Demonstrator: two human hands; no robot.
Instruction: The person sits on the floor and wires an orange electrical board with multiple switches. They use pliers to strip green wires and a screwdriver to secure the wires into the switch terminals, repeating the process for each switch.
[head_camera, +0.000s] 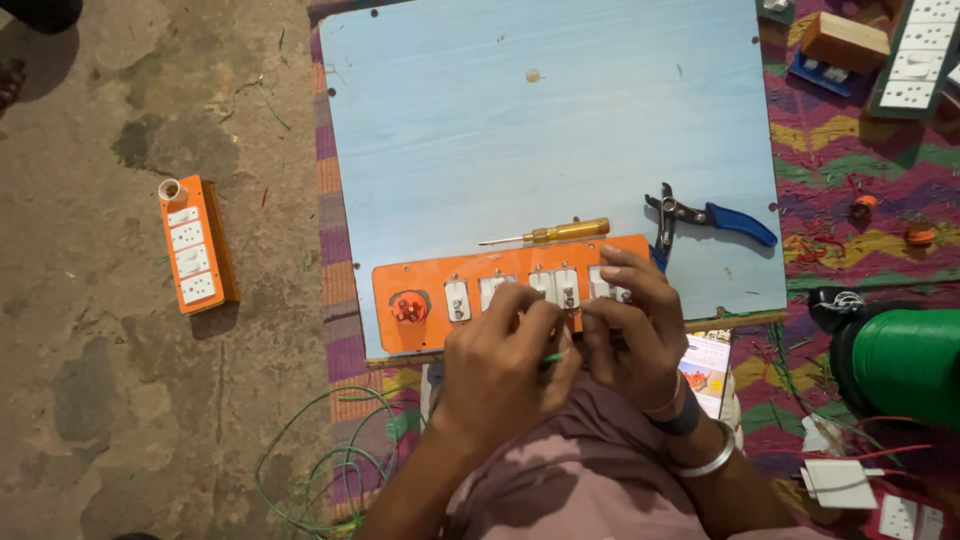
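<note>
An orange switch plate (425, 280) lies face down at the near edge of a light blue board (540, 120), with several white switch backs and a red part on it. My left hand (500, 365) pinches a thin green wire (552, 356) at the plate's near edge. My right hand (635, 330) rests its fingers on the white switch backs at the plate's right end and holds the plate. A yellow-handled screwdriver (550, 233) lies just beyond the plate. Blue-handled pliers (710, 215) lie to its right.
An orange extension box (195, 245) sits on the bare floor at left. Loose green wire (330, 460) coils near my left arm. A green wire spool (900, 360) stands at right on a patterned mat (850, 150). White socket plates (920, 50) and a wooden block (845, 40) lie at top right.
</note>
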